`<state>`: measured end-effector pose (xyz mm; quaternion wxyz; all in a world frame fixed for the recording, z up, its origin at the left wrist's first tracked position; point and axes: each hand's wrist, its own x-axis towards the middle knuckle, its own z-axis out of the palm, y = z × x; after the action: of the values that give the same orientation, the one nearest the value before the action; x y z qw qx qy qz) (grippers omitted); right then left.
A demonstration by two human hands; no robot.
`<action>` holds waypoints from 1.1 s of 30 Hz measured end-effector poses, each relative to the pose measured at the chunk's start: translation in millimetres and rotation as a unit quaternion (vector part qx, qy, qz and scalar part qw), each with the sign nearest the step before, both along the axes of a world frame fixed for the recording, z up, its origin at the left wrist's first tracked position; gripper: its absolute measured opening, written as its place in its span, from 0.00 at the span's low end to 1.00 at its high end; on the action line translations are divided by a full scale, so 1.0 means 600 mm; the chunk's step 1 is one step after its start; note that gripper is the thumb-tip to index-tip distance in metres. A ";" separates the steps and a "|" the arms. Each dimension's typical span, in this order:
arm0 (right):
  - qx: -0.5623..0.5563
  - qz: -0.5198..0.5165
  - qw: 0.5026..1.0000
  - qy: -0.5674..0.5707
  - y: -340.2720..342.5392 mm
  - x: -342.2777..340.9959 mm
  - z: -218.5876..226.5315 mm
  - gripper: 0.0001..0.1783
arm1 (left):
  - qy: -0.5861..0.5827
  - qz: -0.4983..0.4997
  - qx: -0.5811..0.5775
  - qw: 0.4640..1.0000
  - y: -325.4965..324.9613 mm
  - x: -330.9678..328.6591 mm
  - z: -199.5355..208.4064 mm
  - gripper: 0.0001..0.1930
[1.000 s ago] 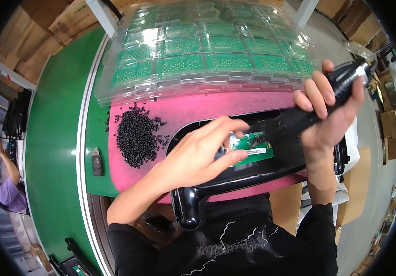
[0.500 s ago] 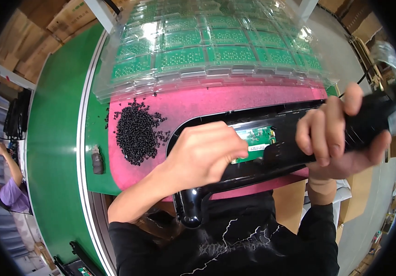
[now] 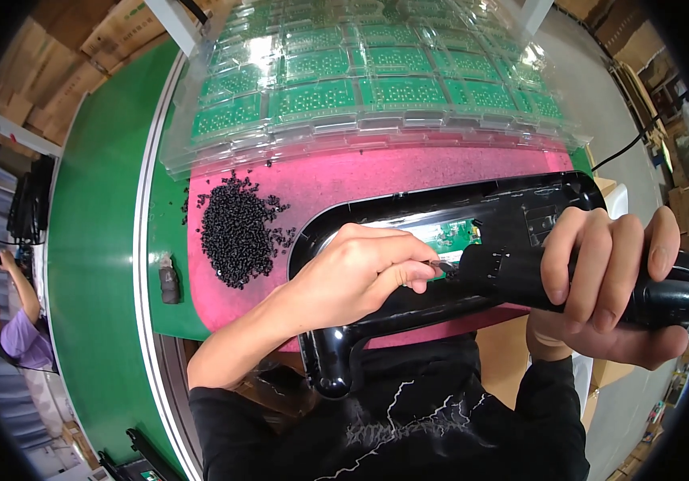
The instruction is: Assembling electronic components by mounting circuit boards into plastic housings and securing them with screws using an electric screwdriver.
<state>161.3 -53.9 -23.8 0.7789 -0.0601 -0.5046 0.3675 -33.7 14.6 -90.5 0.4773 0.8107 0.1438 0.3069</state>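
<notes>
My right hand (image 3: 601, 268) is wrapped round a black electric screwdriver (image 3: 513, 271), held almost level with its narrow end to the left. At that end, the thumb and forefinger of my left hand (image 3: 368, 276) pinch a small dark piece, too small to name. Both hands are over a long, glossy black plastic housing (image 3: 344, 212) with a handle-like arm at its near left. Inside it lies a green circuit board (image 3: 461, 234), partly hidden by my left hand and the screwdriver.
A heap of small black screws (image 3: 236, 232) lies on the pink mat (image 3: 408, 164), left of the housing. Clear trays of green boards (image 3: 396, 92) are stacked behind. A small dark object (image 3: 170, 284) stands on the green surface. A person (image 3: 16, 321) sits far left.
The screwdriver has swung down and left, bringing its narrow end to my left fingertips over the board. My right hand has lowered and closed more fully round it.
</notes>
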 end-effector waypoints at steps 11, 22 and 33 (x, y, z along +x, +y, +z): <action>0.054 0.024 0.998 -0.017 0.007 -0.005 -0.001 0.24 | 0.032 -0.064 -0.139 0.988 0.002 -0.006 0.020 0.05; -0.173 -0.059 0.969 -0.164 0.021 0.051 -0.031 0.34 | 0.069 0.085 0.044 0.993 0.005 -0.006 -0.003 0.05; -0.193 -0.051 0.962 -0.189 0.034 0.069 -0.059 0.33 | 0.172 0.031 0.133 0.975 -0.001 0.001 0.003 0.09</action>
<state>202.6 -33.4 -59.0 0.6610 -0.3033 -0.5581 0.3995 -33.3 14.3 -89.0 0.3234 0.9029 0.2066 0.1935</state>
